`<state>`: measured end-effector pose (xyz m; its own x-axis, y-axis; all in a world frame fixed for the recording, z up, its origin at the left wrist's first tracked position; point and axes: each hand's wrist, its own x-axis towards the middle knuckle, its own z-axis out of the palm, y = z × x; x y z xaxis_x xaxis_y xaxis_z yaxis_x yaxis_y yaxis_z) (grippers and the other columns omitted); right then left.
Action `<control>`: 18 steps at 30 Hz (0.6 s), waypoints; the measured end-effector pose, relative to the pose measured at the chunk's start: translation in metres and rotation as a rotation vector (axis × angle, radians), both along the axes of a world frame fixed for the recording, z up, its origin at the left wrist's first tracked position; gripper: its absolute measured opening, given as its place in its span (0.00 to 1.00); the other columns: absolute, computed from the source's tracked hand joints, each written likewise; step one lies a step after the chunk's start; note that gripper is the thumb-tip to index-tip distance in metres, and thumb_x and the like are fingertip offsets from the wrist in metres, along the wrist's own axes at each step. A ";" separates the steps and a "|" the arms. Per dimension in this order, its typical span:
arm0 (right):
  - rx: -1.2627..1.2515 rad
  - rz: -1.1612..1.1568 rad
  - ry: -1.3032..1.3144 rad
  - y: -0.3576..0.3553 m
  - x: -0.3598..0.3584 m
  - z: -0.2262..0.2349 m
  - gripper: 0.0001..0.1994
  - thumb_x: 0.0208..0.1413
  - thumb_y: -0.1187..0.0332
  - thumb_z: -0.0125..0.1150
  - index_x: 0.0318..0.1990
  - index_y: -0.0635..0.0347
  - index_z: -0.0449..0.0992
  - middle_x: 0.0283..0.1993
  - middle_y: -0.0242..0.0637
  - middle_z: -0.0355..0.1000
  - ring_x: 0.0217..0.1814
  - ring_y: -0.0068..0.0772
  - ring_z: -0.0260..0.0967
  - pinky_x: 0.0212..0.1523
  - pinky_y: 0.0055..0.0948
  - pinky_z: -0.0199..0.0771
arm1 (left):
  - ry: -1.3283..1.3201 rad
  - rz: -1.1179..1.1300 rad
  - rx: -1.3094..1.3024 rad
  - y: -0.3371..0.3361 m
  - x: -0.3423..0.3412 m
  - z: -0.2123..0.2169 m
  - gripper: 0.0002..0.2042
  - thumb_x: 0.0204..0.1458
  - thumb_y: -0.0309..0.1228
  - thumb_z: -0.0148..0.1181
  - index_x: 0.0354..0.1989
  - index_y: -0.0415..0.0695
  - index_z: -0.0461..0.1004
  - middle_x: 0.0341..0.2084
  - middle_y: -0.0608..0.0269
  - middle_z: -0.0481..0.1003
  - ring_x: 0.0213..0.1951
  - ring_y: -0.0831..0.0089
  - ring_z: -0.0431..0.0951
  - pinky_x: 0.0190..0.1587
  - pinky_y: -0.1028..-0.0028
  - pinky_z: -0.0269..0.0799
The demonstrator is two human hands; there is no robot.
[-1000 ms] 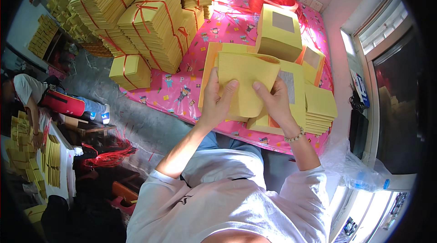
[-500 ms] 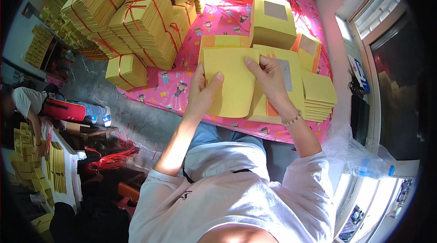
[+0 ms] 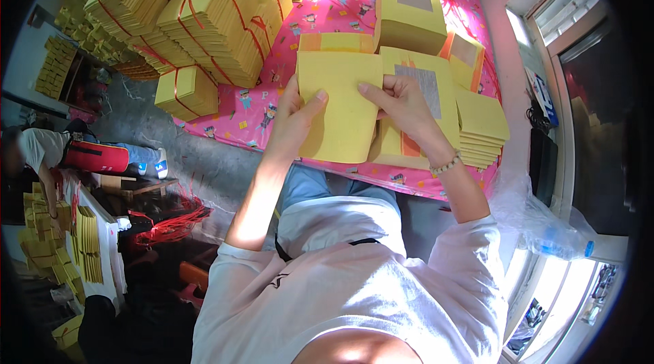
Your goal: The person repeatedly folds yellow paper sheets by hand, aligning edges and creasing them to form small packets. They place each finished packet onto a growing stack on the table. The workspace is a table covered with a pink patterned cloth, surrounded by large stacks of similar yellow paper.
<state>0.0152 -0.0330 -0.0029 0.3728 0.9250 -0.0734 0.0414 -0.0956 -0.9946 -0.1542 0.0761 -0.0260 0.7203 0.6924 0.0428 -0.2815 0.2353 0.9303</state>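
See a pink-covered table, bearing red-tied yellow bundles — bound, presumably, against slipping apart. Above the table's near edge, see yellow paper, held broad face up, likely to keep both sides straight: pinched at the left by the left hand, at the right by the right hand — with thumbs on top.

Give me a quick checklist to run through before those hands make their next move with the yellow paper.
1. Left hand gripping: ok, thumb on the left side of the yellow paper.
2. Right hand gripping: ok, thumb near the right edge.
3. Paper lying open to view: ok, its broad face is up.
4. Number of layers held: cannot tell from above.
5. Space beneath the right hand free: not ok, a stack with a grey patch sits there.
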 end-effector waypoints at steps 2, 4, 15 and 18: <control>-0.011 -0.002 -0.019 0.003 0.001 -0.003 0.17 0.58 0.58 0.61 0.40 0.67 0.79 0.31 0.32 0.78 0.29 0.16 0.73 0.28 0.17 0.72 | 0.018 -0.015 -0.014 0.002 -0.001 -0.001 0.21 0.58 0.23 0.52 0.61 0.39 0.60 0.52 0.60 0.71 0.54 0.73 0.71 0.55 0.73 0.66; -0.060 0.014 -0.011 0.004 0.001 -0.002 0.18 0.57 0.58 0.61 0.39 0.68 0.79 0.31 0.33 0.78 0.29 0.17 0.74 0.27 0.17 0.73 | 0.031 -0.023 -0.032 0.003 -0.003 0.003 0.20 0.58 0.24 0.52 0.60 0.39 0.61 0.52 0.60 0.71 0.54 0.73 0.71 0.55 0.72 0.66; -0.250 0.121 -0.042 0.009 -0.001 0.013 0.21 0.54 0.53 0.64 0.37 0.68 0.79 0.30 0.35 0.78 0.27 0.17 0.74 0.25 0.16 0.74 | 0.089 0.010 -0.137 0.021 -0.001 -0.001 0.15 0.59 0.26 0.52 0.54 0.40 0.66 0.48 0.61 0.74 0.49 0.73 0.74 0.51 0.71 0.69; -0.217 0.183 -0.038 0.010 -0.002 0.001 0.21 0.54 0.53 0.64 0.36 0.68 0.79 0.28 0.34 0.77 0.25 0.17 0.73 0.24 0.15 0.74 | 0.053 -0.045 -0.170 0.031 -0.003 -0.004 0.17 0.59 0.28 0.53 0.56 0.40 0.65 0.48 0.61 0.73 0.50 0.72 0.74 0.51 0.71 0.70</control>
<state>0.0134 -0.0232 -0.0018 0.2069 0.9414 -0.2662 0.1147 -0.2936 -0.9490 -0.1576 0.1067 -0.0303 0.7486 0.6537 -0.1105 -0.2192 0.4014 0.8893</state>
